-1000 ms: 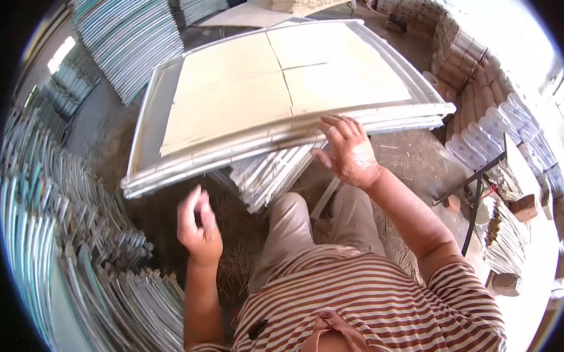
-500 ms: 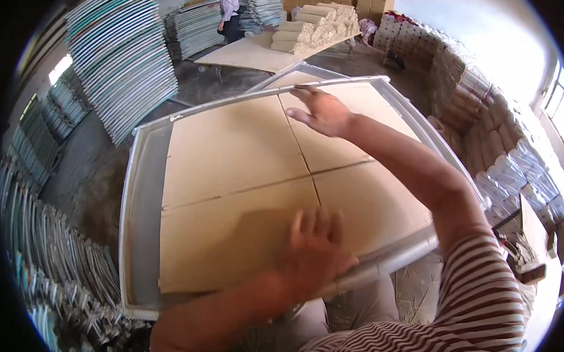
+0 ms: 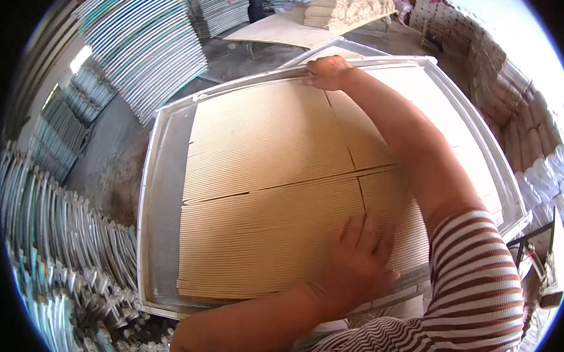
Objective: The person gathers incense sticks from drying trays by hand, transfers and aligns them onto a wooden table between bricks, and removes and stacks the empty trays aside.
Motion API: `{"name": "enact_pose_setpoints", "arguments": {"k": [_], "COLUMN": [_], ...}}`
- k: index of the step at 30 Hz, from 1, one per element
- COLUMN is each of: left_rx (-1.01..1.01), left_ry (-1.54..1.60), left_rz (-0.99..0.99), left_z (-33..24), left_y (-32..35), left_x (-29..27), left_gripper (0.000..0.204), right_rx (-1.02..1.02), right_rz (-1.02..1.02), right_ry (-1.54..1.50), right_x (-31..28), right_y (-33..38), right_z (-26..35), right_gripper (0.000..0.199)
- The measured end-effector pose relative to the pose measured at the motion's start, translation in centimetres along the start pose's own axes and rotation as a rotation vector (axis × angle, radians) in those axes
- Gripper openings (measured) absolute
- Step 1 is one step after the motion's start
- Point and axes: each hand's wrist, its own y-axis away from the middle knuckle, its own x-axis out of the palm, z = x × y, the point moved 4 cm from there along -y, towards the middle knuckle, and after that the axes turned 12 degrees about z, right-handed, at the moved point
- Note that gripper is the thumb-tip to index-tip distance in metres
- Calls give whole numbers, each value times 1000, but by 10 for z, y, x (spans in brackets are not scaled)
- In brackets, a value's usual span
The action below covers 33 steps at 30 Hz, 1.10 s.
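Tilted before me is a large shallow tray frame [image 3: 144, 224] with a grey mesh bottom. Tan ridged sheets [image 3: 256, 139] lie in it in four-sided sections with narrow dark gaps between them; their fine parallel lines look like thin strips or sticks side by side. At the far rim, my right hand [image 3: 329, 73] is closed on the frame's edge, its fingers curled at the rim. My left hand [image 3: 359, 257], smeared by motion, lies over the near sheets with its fingers apart and holds nothing. Part of the right sections is hidden under my right forearm.
A tall stack of similar frames [image 3: 144, 50] stands at the far left. More frames [image 3: 79, 226] are packed along the left. Beyond my frame, a table [image 3: 271, 30] bears tan bundles [image 3: 351, 9]. Wrapped bundles [image 3: 522, 130] line the right wall. Another person [image 3: 255, 6] stands at the back.
My right hand's fingers have gone from stretched out to curled at the far rim. The left hand and frame appear further right in view. The sheets, smooth before, now show fine ridges.
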Motion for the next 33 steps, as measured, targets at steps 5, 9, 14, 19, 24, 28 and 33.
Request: {"name": "enact_pose_setpoints", "arguments": {"k": [5,9,14,19,24,28,33], "left_rx": [-9,-37,-81,-387,-262,-305,-123], "left_ry": [24,-66,-135,-146,-186,-260,-294], "left_rz": [46,33,-98,70,217,252,288], "left_z": [-6,4,20,26,27,59,90], "left_y": [-10,-11,-12,-7,9,-3,-41], "left_x": [-2,5,-3,-22,-32,-27,-24], "left_gripper": [73,88,106,126,132,127,121], "right_rx": [-67,-43,-4,-283,-168,-49,-73], "right_rz": [33,175,415,106,101,272,361], "right_ry": [-104,-141,-90,-163,-95,-20,-4], "right_x": [27,41,46,18,2,24,24], "right_y": [26,102,178,201,163,209,295], "right_z": [-13,30,77,64,-43,-71,-80], "right_gripper": [44,38,29,36,63,80,103]}}
